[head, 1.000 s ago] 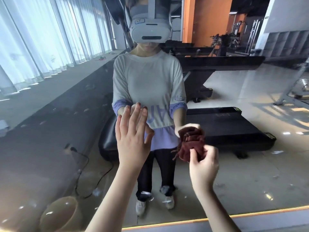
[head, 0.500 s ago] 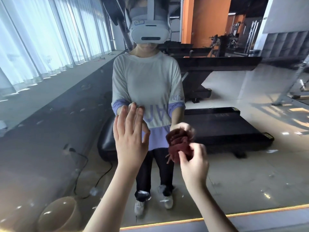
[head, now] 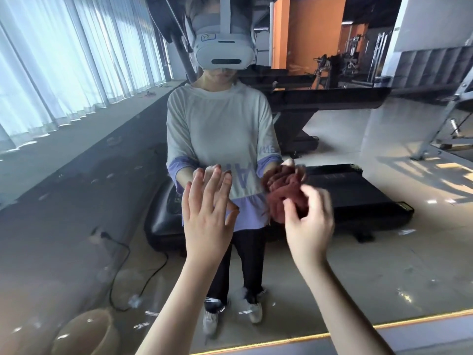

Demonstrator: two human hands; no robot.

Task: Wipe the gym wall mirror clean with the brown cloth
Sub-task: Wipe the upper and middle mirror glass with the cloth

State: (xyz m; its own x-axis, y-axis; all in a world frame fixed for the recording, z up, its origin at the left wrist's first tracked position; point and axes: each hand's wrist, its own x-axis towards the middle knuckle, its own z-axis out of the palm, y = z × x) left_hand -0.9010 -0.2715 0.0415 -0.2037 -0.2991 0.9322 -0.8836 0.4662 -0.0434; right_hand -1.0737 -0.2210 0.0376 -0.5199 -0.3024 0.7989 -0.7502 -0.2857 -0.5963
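Observation:
The gym wall mirror [head: 384,265] fills nearly the whole view and reflects me standing in front of it. My right hand [head: 309,221] is shut on the bunched brown cloth [head: 286,193], which is pressed against the glass at about waist height of the reflection. My left hand [head: 207,213] is raised flat, fingers apart and pointing up, with the fingertips at or very near the glass, just left of the cloth. The cloth's far side meets its own reflection.
The mirror's lower edge has an orange-lit strip [head: 384,326] above a pale ledge. The reflection shows a black treadmill [head: 345,198] behind me, a cable [head: 122,252] on the floor, a tan bucket [head: 87,331] at lower left and curtained windows [head: 51,60] on the left.
My right hand has swept the cloth left and then back right and slightly up across the glass. My left hand has stayed raised in about the same place.

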